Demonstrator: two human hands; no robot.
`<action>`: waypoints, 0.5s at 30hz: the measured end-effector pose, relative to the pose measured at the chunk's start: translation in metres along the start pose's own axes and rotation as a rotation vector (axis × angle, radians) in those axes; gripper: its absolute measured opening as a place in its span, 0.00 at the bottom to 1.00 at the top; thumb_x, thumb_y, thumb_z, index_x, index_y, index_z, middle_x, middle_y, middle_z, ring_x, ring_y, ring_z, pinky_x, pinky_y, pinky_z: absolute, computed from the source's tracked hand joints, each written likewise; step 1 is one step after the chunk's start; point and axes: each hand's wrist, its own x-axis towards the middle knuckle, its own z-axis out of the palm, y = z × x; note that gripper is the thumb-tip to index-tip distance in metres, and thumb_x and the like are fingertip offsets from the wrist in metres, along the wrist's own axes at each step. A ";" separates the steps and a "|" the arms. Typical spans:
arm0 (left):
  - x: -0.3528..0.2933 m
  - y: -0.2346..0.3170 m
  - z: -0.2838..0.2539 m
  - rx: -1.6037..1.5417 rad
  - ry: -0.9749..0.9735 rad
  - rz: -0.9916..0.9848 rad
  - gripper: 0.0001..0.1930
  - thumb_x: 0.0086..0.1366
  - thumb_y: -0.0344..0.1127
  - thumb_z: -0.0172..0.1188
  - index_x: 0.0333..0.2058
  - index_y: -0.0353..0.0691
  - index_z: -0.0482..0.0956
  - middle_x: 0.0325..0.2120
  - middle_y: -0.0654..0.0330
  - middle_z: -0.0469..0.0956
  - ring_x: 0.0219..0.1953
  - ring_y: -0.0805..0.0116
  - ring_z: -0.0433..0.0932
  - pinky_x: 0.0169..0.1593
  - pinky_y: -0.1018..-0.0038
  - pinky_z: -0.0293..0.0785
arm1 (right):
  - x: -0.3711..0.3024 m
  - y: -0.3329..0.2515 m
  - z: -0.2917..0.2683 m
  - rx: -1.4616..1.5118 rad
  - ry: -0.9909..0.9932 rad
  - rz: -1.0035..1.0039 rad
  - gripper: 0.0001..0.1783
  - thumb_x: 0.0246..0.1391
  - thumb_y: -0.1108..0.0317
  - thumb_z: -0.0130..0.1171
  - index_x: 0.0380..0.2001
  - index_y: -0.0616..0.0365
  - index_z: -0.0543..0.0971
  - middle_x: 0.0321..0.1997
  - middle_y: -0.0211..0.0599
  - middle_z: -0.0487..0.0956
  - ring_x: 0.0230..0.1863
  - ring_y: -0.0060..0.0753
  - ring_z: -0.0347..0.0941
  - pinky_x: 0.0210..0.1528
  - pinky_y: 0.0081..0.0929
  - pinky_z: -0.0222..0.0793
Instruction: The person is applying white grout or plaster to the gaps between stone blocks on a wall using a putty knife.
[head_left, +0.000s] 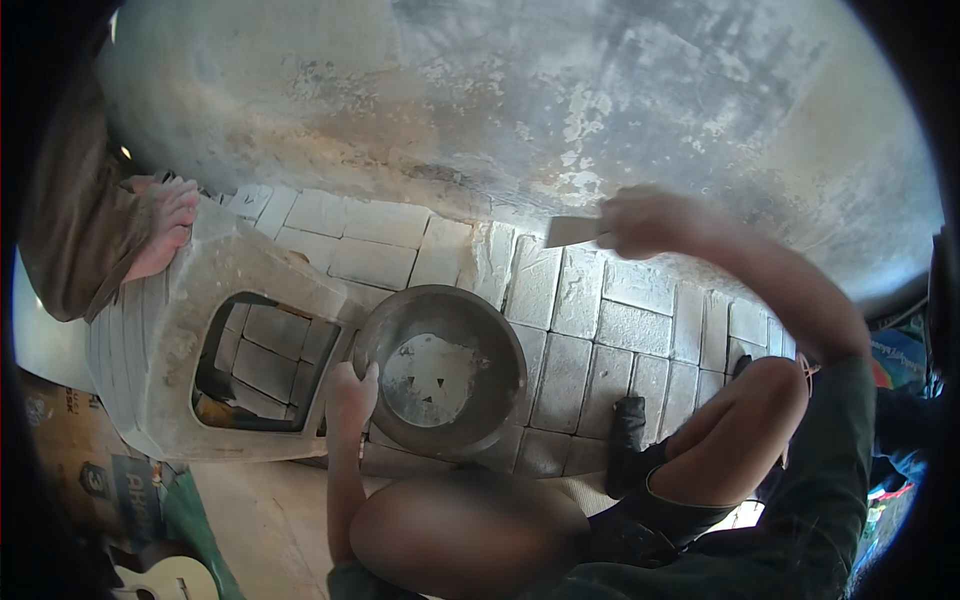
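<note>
My left hand (pixel 350 398) holds the near-left rim of a round grey basin (pixel 512 375), with the thumb over the edge. Pale, whitish residue (pixel 433 380) covers much of the basin's bottom. Up by the wall, my right hand (pixel 645 222) is wrapped round a flat-bladed scraper (pixel 570 232). Its blade points left, close to the foot of the wall; whether it touches the wall I cannot tell. The scraper's handle is hidden in my fist.
A worn grey wall (pixel 480 120) with peeling patches rises beyond the pale brick floor (pixel 565 370). Left of the basin lies a whitish plastic stool-like piece (pixel 165 345) with a large opening. Another person's bare foot (pixel 165 225) rests by it. Printed cardboard (pixel 75 440) lies lower left.
</note>
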 end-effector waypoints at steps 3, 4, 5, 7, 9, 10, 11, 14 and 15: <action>0.002 -0.002 -0.007 0.091 -0.108 0.038 0.21 0.55 0.42 0.55 0.38 0.26 0.72 0.38 0.38 0.72 0.44 0.44 0.71 0.48 0.59 0.66 | 0.087 -0.017 0.085 0.239 0.108 -0.146 0.15 0.53 0.70 0.41 0.36 0.65 0.76 0.44 0.54 0.74 0.48 0.47 0.70 0.52 0.38 0.66; 0.000 -0.004 -0.012 0.132 -0.146 0.039 0.21 0.54 0.41 0.56 0.39 0.28 0.72 0.40 0.39 0.72 0.46 0.44 0.70 0.49 0.60 0.65 | 0.109 -0.031 0.109 0.413 0.054 -0.161 0.17 0.52 0.70 0.40 0.39 0.73 0.71 0.41 0.59 0.74 0.44 0.51 0.72 0.47 0.42 0.68; -0.003 -0.008 -0.011 0.139 -0.141 0.041 0.21 0.54 0.41 0.56 0.39 0.28 0.72 0.40 0.39 0.72 0.46 0.44 0.70 0.49 0.60 0.65 | 0.126 -0.047 0.135 0.510 0.144 -0.160 0.18 0.52 0.69 0.39 0.40 0.75 0.68 0.39 0.59 0.74 0.41 0.52 0.73 0.45 0.42 0.69; -0.016 -0.026 -0.009 0.130 -0.128 0.024 0.20 0.54 0.41 0.56 0.35 0.25 0.71 0.37 0.37 0.72 0.44 0.44 0.70 0.48 0.59 0.65 | 0.149 -0.082 0.187 0.712 0.241 -0.178 0.19 0.53 0.67 0.39 0.42 0.75 0.64 0.35 0.56 0.75 0.36 0.50 0.74 0.41 0.43 0.69; -0.019 -0.052 -0.008 0.067 -0.107 0.058 0.19 0.54 0.39 0.56 0.36 0.26 0.72 0.37 0.38 0.72 0.44 0.45 0.71 0.48 0.60 0.65 | 0.175 -0.105 0.246 1.010 0.235 -0.093 0.18 0.55 0.64 0.41 0.43 0.69 0.63 0.32 0.49 0.75 0.32 0.43 0.73 0.38 0.38 0.69; -0.021 -0.059 -0.005 -0.005 -0.093 0.084 0.18 0.54 0.38 0.57 0.36 0.26 0.72 0.37 0.39 0.72 0.43 0.46 0.71 0.48 0.61 0.66 | 0.189 -0.115 0.277 1.207 0.214 0.008 0.17 0.56 0.63 0.42 0.42 0.66 0.64 0.30 0.45 0.74 0.30 0.39 0.73 0.36 0.35 0.69; -0.026 -0.062 -0.004 0.002 -0.095 0.081 0.18 0.54 0.38 0.57 0.36 0.26 0.72 0.37 0.39 0.72 0.43 0.46 0.71 0.48 0.61 0.66 | 0.198 -0.131 0.301 1.214 0.210 0.005 0.17 0.56 0.63 0.42 0.42 0.66 0.64 0.30 0.45 0.74 0.30 0.39 0.73 0.36 0.35 0.69; -0.042 -0.044 -0.007 -0.054 -0.048 -0.058 0.18 0.53 0.36 0.57 0.38 0.27 0.73 0.37 0.42 0.73 0.43 0.48 0.72 0.47 0.63 0.66 | 0.210 -0.153 0.332 1.519 0.403 -0.018 0.17 0.56 0.59 0.45 0.41 0.62 0.65 0.28 0.39 0.74 0.27 0.32 0.72 0.29 0.30 0.67; -0.049 -0.030 -0.009 -0.137 -0.034 -0.124 0.20 0.52 0.32 0.56 0.43 0.28 0.70 0.42 0.43 0.71 0.47 0.49 0.69 0.51 0.63 0.63 | 0.208 -0.160 0.330 1.689 0.290 0.042 0.19 0.55 0.59 0.46 0.42 0.64 0.69 0.34 0.47 0.74 0.35 0.38 0.72 0.36 0.33 0.66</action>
